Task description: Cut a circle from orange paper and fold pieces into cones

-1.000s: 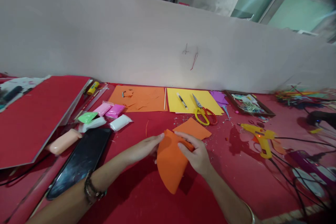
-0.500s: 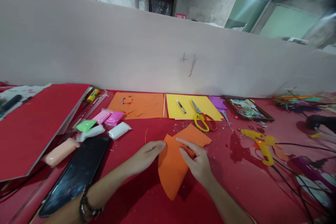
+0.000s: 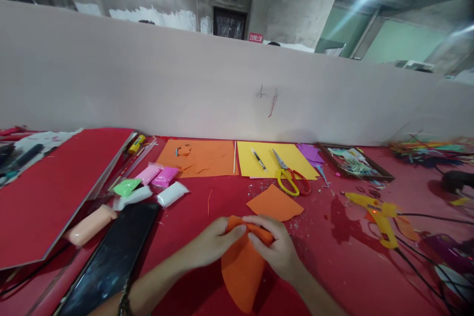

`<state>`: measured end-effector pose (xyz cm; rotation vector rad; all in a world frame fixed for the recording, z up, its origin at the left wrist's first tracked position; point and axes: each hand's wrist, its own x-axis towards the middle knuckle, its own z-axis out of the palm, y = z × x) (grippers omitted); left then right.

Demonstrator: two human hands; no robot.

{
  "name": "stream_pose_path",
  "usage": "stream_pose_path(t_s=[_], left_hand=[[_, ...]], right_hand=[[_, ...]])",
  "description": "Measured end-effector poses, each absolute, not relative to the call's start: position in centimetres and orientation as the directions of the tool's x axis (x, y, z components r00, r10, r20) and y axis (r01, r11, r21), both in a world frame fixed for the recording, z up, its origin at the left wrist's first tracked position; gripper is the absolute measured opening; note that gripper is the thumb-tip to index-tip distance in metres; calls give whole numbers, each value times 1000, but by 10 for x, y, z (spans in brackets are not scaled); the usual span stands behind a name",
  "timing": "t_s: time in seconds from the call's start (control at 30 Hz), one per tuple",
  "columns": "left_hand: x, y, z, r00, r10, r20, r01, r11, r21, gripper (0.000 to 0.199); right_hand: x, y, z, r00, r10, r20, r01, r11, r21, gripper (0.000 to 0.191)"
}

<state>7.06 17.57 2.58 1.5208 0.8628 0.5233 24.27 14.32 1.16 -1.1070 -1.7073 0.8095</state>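
Left hand (image 3: 214, 241), right hand (image 3: 278, 246) pinching far edge of sheet (image 3: 242, 276); orange piece (image 3: 275, 204) lying beyond sheet; table (image 3: 348, 266) showing both sides.

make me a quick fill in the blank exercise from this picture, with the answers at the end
1. The left hand and right hand hold a curled sheet coloured ____.
2. The scissors have one red handle loop and one ____ loop.
3. The glue gun lies to the ____ of those scissors in the picture.
4. The tabletop is coloured ____.

Missing words: orange; yellow; right; red.
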Motion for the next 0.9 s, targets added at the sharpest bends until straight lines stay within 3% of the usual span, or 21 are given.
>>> stream_pose_path(t_s=[0.1,0.2,0.27,0.37,0.5,0.63,0.73,0.8,0.9], left_hand=[[70,176,30,636,749,-188,216,61,974,39],[70,178,35,653,751,-99,112,33,993,37],[70,180,37,618,786,-30,110,-48,993,37],[68,183,40,567,823,36,239,-207,949,36],[62,186,43,614,788,57,323,-316,892,33],[50,193,42,801,570,-182,305,-127,944,28],[44,197,41,823,469,-320,402,-85,911,17],[45,195,40,822,426,-377,472,-141,870,17],[52,188,38,774,440,-456,601,-283,748,32]], right_hand=[[243,145,6,-103,967,233,193,249,-949,35],[245,150,-3,-59,998,32,-7,32,-999,28],[245,153,-9,-57,995,-83,-126,-90,-988,27],[247,156,-15,-64,989,-130,-216,-141,-966,35],[252,157,-11,-35,995,-91,-85,-93,-992,40],[256,156,-1,-109,993,54,262,81,-962,42],[251,151,3,-266,954,137,383,235,-893,41],[245,148,4,-343,926,157,411,298,-862,40],[238,144,5,-384,911,149,449,325,-832,38]])
